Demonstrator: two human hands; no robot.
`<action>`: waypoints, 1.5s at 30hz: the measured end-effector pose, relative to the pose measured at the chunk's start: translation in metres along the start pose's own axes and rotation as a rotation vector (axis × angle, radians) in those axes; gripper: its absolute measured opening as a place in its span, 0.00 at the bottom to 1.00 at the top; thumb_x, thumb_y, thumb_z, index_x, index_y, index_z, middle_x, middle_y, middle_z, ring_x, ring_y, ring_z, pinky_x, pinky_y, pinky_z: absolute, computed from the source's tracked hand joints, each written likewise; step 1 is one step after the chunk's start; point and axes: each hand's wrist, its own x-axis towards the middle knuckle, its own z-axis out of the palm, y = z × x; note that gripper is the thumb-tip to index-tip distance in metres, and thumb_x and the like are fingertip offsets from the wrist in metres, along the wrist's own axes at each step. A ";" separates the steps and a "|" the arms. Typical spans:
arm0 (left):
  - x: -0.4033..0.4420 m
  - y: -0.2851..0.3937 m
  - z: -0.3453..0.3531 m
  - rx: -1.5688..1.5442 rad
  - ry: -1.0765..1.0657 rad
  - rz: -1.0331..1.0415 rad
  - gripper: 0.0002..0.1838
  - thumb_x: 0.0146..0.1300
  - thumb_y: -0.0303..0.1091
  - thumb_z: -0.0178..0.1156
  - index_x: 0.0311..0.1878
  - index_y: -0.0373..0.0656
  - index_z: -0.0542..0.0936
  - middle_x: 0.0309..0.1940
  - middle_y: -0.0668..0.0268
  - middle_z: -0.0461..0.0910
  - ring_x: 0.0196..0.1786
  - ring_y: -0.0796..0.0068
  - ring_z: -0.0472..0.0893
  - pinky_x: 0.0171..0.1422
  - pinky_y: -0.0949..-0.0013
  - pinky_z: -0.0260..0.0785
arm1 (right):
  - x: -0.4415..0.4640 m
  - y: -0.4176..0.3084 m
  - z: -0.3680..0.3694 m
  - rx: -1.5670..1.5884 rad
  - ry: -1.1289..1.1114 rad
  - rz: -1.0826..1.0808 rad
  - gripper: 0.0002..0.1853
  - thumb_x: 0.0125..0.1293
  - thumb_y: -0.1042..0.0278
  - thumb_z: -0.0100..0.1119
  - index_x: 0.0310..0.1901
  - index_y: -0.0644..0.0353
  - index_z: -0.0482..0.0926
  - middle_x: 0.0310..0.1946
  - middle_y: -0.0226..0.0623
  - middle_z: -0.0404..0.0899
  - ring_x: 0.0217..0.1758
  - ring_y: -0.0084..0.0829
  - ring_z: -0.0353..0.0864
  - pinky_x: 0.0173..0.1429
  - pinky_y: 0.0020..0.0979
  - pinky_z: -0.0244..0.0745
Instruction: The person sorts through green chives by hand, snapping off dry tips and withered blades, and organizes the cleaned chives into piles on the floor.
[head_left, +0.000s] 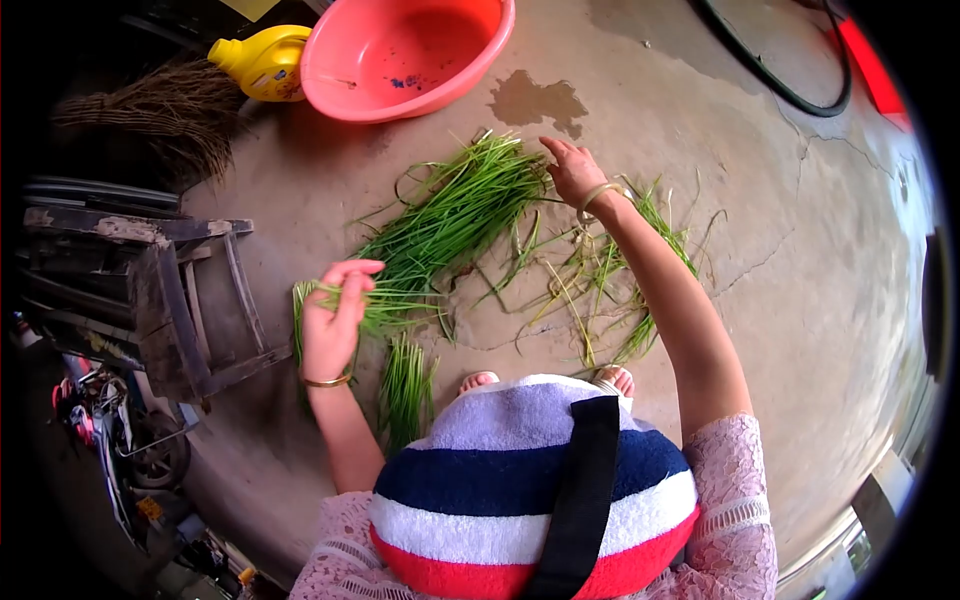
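Hands [333,320] [577,178]: two (left holds stalks [392,308]), right beside one pile [455,210].

You wear pink lace sleeves [728,500], a gold-toned bangle [328,382] centre-left, a pale bangle [601,195] upper right, light sandals [611,389], and striped plush fabric [455,485] with a black strap [583,490] bottom centre.
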 end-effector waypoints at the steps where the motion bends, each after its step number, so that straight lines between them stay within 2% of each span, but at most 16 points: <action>1: 0.006 -0.002 0.007 0.050 -0.019 0.056 0.11 0.65 0.33 0.47 0.42 0.38 0.76 0.31 0.72 0.70 0.28 0.88 0.66 0.26 0.84 0.56 | 0.008 0.003 0.002 0.035 -0.029 0.035 0.18 0.56 0.72 0.49 0.50 0.57 0.70 0.50 0.44 0.71 0.51 0.46 0.68 0.54 0.38 0.66; 2: 0.010 -0.003 0.014 0.100 -0.040 0.111 0.12 0.66 0.33 0.46 0.42 0.38 0.77 0.34 0.69 0.71 0.32 0.86 0.69 0.29 0.83 0.61 | 0.012 0.006 0.005 0.070 -0.059 0.072 0.17 0.56 0.72 0.50 0.49 0.57 0.71 0.46 0.44 0.74 0.50 0.46 0.69 0.53 0.37 0.67; 3: 0.012 0.001 0.017 0.111 -0.066 0.044 0.11 0.65 0.32 0.46 0.41 0.39 0.78 0.39 0.66 0.70 0.40 0.79 0.71 0.38 0.79 0.65 | 0.012 0.002 0.006 0.106 0.062 0.050 0.12 0.54 0.71 0.52 0.42 0.58 0.75 0.37 0.44 0.78 0.43 0.44 0.74 0.47 0.36 0.71; 7: 0.020 -0.006 0.029 0.275 -0.075 0.216 0.09 0.62 0.29 0.49 0.41 0.42 0.79 0.39 0.64 0.69 0.42 0.72 0.71 0.48 0.74 0.62 | 0.002 -0.004 0.000 0.213 0.148 0.076 0.05 0.50 0.72 0.55 0.30 0.60 0.78 0.28 0.39 0.80 0.32 0.38 0.79 0.39 0.33 0.74; 14: 0.019 -0.014 0.036 0.446 -0.103 0.399 0.09 0.62 0.30 0.50 0.38 0.41 0.79 0.40 0.63 0.72 0.44 0.70 0.71 0.50 0.71 0.63 | -0.065 -0.012 -0.015 0.405 0.197 0.151 0.05 0.48 0.70 0.59 0.29 0.58 0.79 0.28 0.35 0.79 0.34 0.31 0.79 0.39 0.29 0.73; 16: 0.017 -0.015 0.041 0.408 -0.114 0.397 0.09 0.63 0.31 0.49 0.38 0.40 0.79 0.38 0.63 0.74 0.42 0.69 0.73 0.49 0.71 0.64 | -0.091 -0.008 -0.017 0.397 0.218 0.162 0.06 0.48 0.70 0.60 0.30 0.58 0.79 0.30 0.35 0.78 0.34 0.30 0.78 0.37 0.27 0.73; 18: 0.015 -0.013 0.046 0.319 -0.185 0.327 0.09 0.63 0.31 0.49 0.39 0.40 0.78 0.35 0.63 0.74 0.38 0.70 0.74 0.46 0.73 0.65 | -0.113 -0.011 -0.023 0.628 0.211 0.272 0.05 0.49 0.74 0.60 0.30 0.60 0.78 0.33 0.33 0.77 0.33 0.22 0.76 0.31 0.22 0.71; 19: 0.014 -0.013 0.053 0.218 -0.186 0.273 0.09 0.63 0.31 0.49 0.39 0.39 0.77 0.31 0.63 0.75 0.33 0.70 0.74 0.40 0.74 0.67 | -0.121 -0.014 -0.030 0.700 0.188 0.331 0.05 0.50 0.75 0.59 0.31 0.61 0.77 0.34 0.31 0.77 0.34 0.21 0.75 0.32 0.21 0.71; 22: 0.012 -0.002 0.062 0.301 -0.226 0.206 0.08 0.63 0.31 0.50 0.38 0.39 0.78 0.28 0.64 0.73 0.29 0.72 0.73 0.36 0.74 0.66 | -0.134 -0.018 -0.043 0.913 0.209 0.361 0.05 0.51 0.77 0.58 0.32 0.63 0.76 0.35 0.29 0.76 0.36 0.18 0.74 0.38 0.18 0.69; 25: 0.016 0.010 0.077 0.336 -0.197 0.300 0.06 0.60 0.27 0.53 0.38 0.41 0.78 0.25 0.67 0.70 0.26 0.77 0.70 0.32 0.76 0.63 | -0.137 -0.034 -0.061 1.130 0.235 0.293 0.04 0.54 0.80 0.56 0.33 0.64 0.75 0.36 0.31 0.77 0.35 0.19 0.74 0.43 0.18 0.68; 26: 0.017 0.015 0.082 0.387 -0.207 0.327 0.06 0.59 0.25 0.54 0.38 0.40 0.78 0.25 0.69 0.70 0.27 0.81 0.68 0.33 0.78 0.61 | -0.137 -0.038 -0.066 1.131 0.237 0.290 0.04 0.54 0.80 0.56 0.33 0.64 0.75 0.36 0.31 0.77 0.35 0.19 0.74 0.43 0.18 0.68; 31: 0.027 0.030 0.114 0.311 -0.192 0.489 0.10 0.49 0.25 0.63 0.37 0.43 0.80 0.28 0.68 0.71 0.28 0.79 0.71 0.31 0.78 0.64 | -0.134 -0.060 -0.074 1.149 0.138 0.220 0.04 0.56 0.77 0.57 0.34 0.63 0.75 0.31 0.29 0.78 0.33 0.16 0.74 0.39 0.18 0.69; 38: 0.038 0.028 0.130 0.272 -0.230 0.613 0.06 0.48 0.24 0.63 0.32 0.39 0.78 0.28 0.67 0.73 0.27 0.78 0.72 0.27 0.79 0.62 | -0.128 -0.081 -0.076 1.072 0.081 0.124 0.05 0.54 0.76 0.59 0.33 0.64 0.75 0.29 0.28 0.77 0.30 0.15 0.73 0.35 0.17 0.69; 41: 0.040 0.030 0.121 0.247 -0.224 0.549 0.04 0.49 0.24 0.62 0.30 0.39 0.77 0.26 0.69 0.73 0.23 0.83 0.68 0.25 0.82 0.59 | -0.126 -0.080 -0.073 1.093 0.106 0.141 0.03 0.55 0.79 0.56 0.33 0.64 0.75 0.29 0.28 0.76 0.33 0.16 0.74 0.38 0.18 0.69; 44: 0.041 0.028 0.102 0.096 -0.140 0.340 0.03 0.52 0.23 0.60 0.31 0.41 0.77 0.25 0.77 0.73 0.22 0.92 0.63 0.25 0.85 0.55 | -0.124 -0.081 -0.073 1.066 0.142 0.147 0.04 0.56 0.79 0.51 0.33 0.64 0.75 0.28 0.28 0.75 0.34 0.16 0.72 0.39 0.19 0.68; 45: 0.044 0.028 0.095 0.076 -0.088 0.400 0.03 0.53 0.23 0.59 0.31 0.41 0.77 0.26 0.78 0.74 0.21 0.92 0.63 0.25 0.86 0.54 | -0.124 -0.083 -0.073 1.020 0.100 0.153 0.04 0.56 0.78 0.51 0.34 0.64 0.75 0.28 0.27 0.75 0.33 0.16 0.71 0.38 0.18 0.67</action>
